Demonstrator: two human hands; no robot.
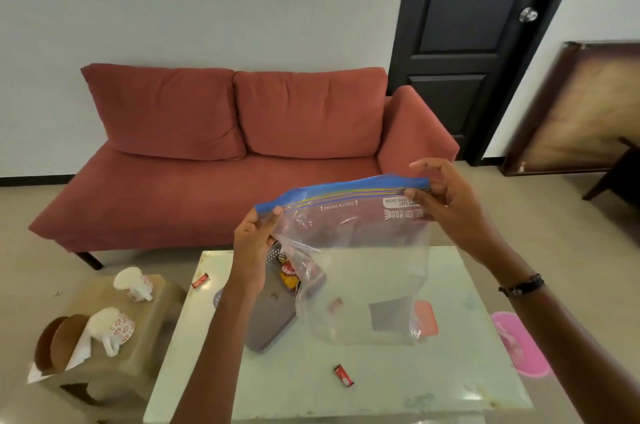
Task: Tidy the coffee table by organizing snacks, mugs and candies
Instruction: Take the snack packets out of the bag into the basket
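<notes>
A clear zip-lock bag with a blue seal strip hangs above the coffee table. My left hand pinches its left top corner and my right hand pinches the right end of the seal. Small items show through the plastic, among them a red candy. Snack packets lie on a grey tray behind the bag. Two red candies lie on the table, one at the near middle and one at the far left edge. Two white floral mugs lie on their sides on a low stool.
The low brown stool at the left also holds brown plates on a white sheet. A pink lid sits off the table's right edge, an orange lid behind the bag. A red sofa stands beyond the table.
</notes>
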